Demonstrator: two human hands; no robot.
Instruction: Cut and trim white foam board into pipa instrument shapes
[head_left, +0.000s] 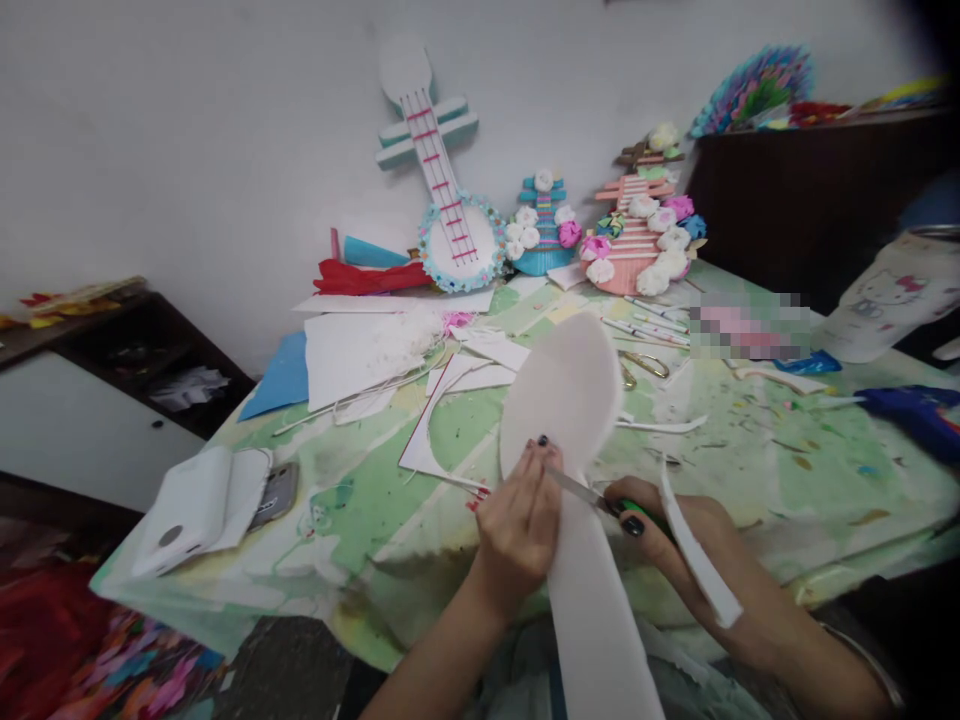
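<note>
The white foam shape (577, 470), raised over the green surface (750, 470), is pinched in the left hand (517, 525) fingers, while the right hand (675, 535) grips scissors (592, 495) cutting its edge.

The left hand (517, 525) pinches the neck of a white foam lute-shaped cutout (566, 400). Just right of that cutout, the right hand (667, 535) grips a green-handled craft knife (592, 495), blade touching the cutout's edge. A trimmed foam strip (697, 555) curls over the right hand.

White foam cutout (570, 400), green-handled scissors (600, 498), green-patterned tablecloth (750, 470), blue paper sheet (281, 378), red paper (360, 278).
</note>
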